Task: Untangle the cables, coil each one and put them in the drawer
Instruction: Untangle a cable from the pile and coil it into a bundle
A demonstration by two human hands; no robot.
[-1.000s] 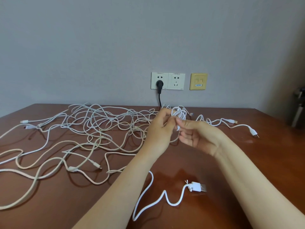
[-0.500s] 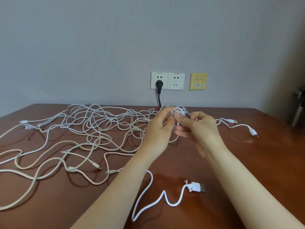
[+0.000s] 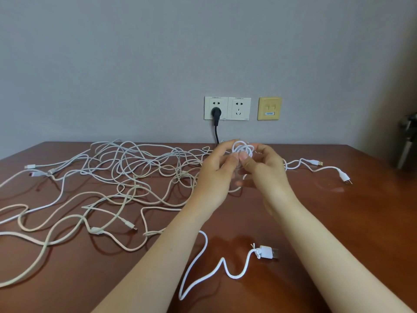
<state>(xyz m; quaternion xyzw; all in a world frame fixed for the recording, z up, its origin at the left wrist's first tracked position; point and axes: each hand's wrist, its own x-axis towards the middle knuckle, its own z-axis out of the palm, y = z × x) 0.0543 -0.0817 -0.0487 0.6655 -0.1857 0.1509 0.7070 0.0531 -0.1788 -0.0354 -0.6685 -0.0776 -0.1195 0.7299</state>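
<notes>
The small coil [image 3: 242, 149] of white cable is held up in the middle of the frame, just under the wall sockets [image 3: 228, 108], with both hands on it. The left hand [image 3: 215, 177] pinches the coil's left edge between thumb and forefinger, its other fingers curled loosely below. The right hand [image 3: 269, 175] has come up from a lower, palm-up position a second ago. Its thumb now presses on the front of the coil's lower edge, and its fingers curl round behind the loops. The loops stand more squarely between the two hands than before and are easier to see.

The same cable's loose tail [image 3: 204, 251] runs down past the left forearm and snakes across the bench [image 3: 352, 224] to a USB plug [image 3: 268, 254] at lower centre. That plug lies about where it did a second ago, so this seems to have been a re-grip rather than another turn of winding, and a good length is still to be wound in.

The main tangle [image 3: 135, 168] sprawls over the left half of the bench, apparently untouched. A separate white lead [image 3: 316, 168] trails off to the right behind the right hand. No drawer is in view. The task looks early: one cable is partly coiled, and the rest is neither sorted nor stowed.
</notes>
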